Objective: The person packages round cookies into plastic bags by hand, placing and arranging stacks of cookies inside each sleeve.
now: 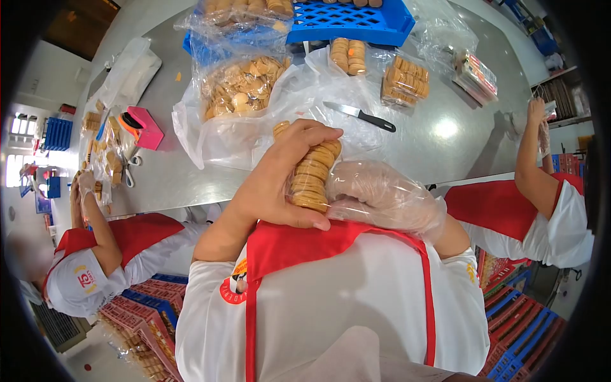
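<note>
My left hand (pixel 273 175) is bare and wrapped round a stack of round golden cookies (pixel 310 181) in clear plastic, held upright in front of my red apron. Against the right side of the stack is my right hand (pixel 375 191), in a clear plastic glove, its fingers curled and partly hidden by the shiny film. Whether it grips the plastic cannot be made out. Beyond the hands, a knife (pixel 359 116) with a black handle lies on white plastic sheeting (pixel 305 95). A big clear bag of loose cookies (pixel 245 86) rests at the back left of the sheeting.
A blue crate (pixel 407 22) stands at the back. Packed cookies (pixel 405 81) and stacked labels (pixel 476 79) lie to the right on the metal table (pixel 439 140). At left are a pink holder (pixel 149 129) and scissors (pixel 132 169). Co-workers stand on both sides.
</note>
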`<state>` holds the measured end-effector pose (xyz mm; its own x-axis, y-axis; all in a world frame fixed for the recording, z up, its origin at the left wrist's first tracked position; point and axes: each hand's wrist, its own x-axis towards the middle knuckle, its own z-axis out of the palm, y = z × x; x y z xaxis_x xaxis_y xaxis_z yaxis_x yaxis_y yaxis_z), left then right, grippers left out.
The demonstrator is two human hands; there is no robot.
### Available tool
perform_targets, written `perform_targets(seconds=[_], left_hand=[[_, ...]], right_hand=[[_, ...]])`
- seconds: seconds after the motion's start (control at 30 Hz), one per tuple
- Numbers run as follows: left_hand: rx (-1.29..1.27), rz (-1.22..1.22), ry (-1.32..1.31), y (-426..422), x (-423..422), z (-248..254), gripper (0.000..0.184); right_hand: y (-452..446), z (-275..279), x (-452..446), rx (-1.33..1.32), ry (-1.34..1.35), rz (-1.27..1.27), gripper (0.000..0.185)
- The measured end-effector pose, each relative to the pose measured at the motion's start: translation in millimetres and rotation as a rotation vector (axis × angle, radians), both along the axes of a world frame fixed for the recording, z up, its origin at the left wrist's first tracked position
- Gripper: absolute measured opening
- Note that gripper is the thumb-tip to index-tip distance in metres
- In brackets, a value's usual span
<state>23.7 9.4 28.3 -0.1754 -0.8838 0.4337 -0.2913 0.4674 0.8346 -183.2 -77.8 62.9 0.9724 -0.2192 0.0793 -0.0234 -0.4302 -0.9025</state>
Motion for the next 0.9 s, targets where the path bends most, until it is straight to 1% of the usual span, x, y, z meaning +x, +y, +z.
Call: perform_targets(seconds=[0.1,0.2,0.27,0.37,0.4,0.47,0.5,0.6,0.63,0.7,0.8,0.9], left_hand=[[0.003,0.001,0.001,1,-1,-1,0.103],[0.021,0.005,0.002,2,-5,-2,0.106],[0.034,-0.006,0.040,3,-7,-4,0.109],[0.061,0.041,0.360,5,-9,-14,0.109],[0.012,0.116,0.361,7,-8,-21,0.108],[-0.085,0.261,0.360,12,-5,-34,0.106],[-0.106,0.276,0.444,17,-8,-33,0.085],[-0.093,0.309,0.349,27,-13,-30,0.065],[-0.101,0.347,0.443,27,-22,-22,0.048],[-0.105,0.332,0.450,28,-22,-23,0.045],[-0.107,0.322,0.443,32,-22,-25,0.042],[-0.133,0.300,0.449,33,-23,-27,0.038]], right_hand=[[-3,0,0,-0.067,0.047,0.101,0.021],[4,-6,-2,-0.079,0.034,0.038,0.018],[2,3,-2,-0.018,0.010,0.044,0.017],[-5,3,-8,0.079,-0.027,0.017,0.018],[-7,2,-10,0.110,-0.041,0.004,0.019],[-8,2,-12,0.084,-0.097,-0.066,0.020],[-8,2,-13,0.075,-0.124,-0.103,0.020],[-2,-1,-4,0.006,-0.237,-0.169,0.011],[-1,-5,-3,-0.036,-0.250,-0.186,0.010],[3,-11,-1,-0.123,-0.274,-0.218,0.010],[4,-5,0,-0.156,-0.235,-0.184,0.008],[9,-9,4,-0.249,-0.343,-0.222,0.007]])
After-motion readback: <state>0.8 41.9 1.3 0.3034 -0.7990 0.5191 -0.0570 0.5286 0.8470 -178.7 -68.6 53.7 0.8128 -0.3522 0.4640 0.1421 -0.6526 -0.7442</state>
